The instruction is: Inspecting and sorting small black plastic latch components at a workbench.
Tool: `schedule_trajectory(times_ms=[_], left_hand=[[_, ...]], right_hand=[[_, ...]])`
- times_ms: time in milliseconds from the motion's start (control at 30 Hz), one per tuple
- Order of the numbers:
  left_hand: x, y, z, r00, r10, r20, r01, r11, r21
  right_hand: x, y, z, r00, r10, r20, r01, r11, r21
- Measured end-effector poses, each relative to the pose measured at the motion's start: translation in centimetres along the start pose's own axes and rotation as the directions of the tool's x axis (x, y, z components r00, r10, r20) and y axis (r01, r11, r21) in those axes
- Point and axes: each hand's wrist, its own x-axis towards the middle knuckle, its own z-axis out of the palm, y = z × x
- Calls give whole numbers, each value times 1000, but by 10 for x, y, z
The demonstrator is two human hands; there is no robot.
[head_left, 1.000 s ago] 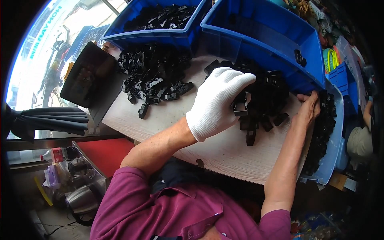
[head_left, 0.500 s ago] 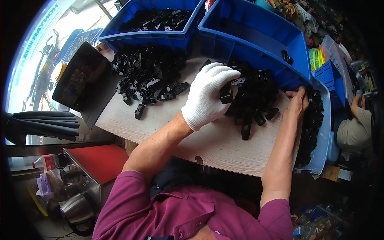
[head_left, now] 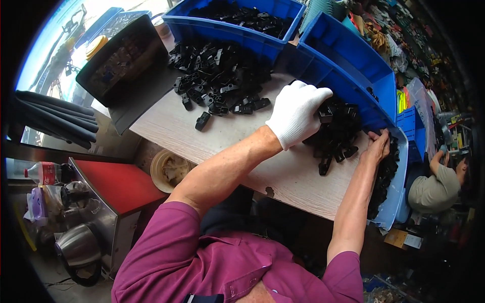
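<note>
My left hand (head_left: 299, 113), in a white knitted glove, is closed over the right-hand pile of small black plastic parts (head_left: 336, 136). A black plastic part (head_left: 326, 116) shows at its curled fingers, on the pile's side. My bare right hand (head_left: 378, 147) is by the table's right edge, between that pile and a light blue bin (head_left: 398, 174) holding more black parts. Its fingers are bent close to the corner of a blue bin (head_left: 348, 83); what they hold, if anything, is hidden. Another heap of black parts (head_left: 220, 78) spreads over the table (head_left: 166, 121) to the left.
A blue bin (head_left: 227, 29) with black parts stands at the back. A dark panel (head_left: 121, 60) leans on the left. Below are a bucket (head_left: 157, 174), a red-topped cabinet (head_left: 116, 184) and a metal kettle (head_left: 78, 245). Another person (head_left: 434, 189) works at the far right.
The view has shifted, so the table and bins sit differently in the picture. My left hand remains at the right-hand pile with a black part, and my right hand stays by the table edge.
</note>
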Motion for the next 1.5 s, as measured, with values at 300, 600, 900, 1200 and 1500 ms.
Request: schedule_trajectory(times_ms=[300, 600, 900, 1200, 1500], left_hand=[[-2, 0, -3, 1000, 7, -30, -9, 998, -63], [-7, 0, -1, 979, -13, 205, 69, 960, -270], [-6, 8, -6, 851, 14, 524, 249, 870, -427], [-9, 3, -2, 858, 56, 510, 174, 903, -392], [-12, -9, -4, 848, 144, 509, 151, 856, -494]], right_hand=[[-36, -28, -21, 991, -17, 136, -14, 975, 223], [-132, -102, 6, 771, -8, 637, -120, 980, 157], [-159, -100, 18, 538, 92, 838, -172, 985, 2], [-171, -96, 18, 593, 78, 801, -146, 989, 12], [-178, -97, 16, 570, 80, 818, -128, 992, -8]])
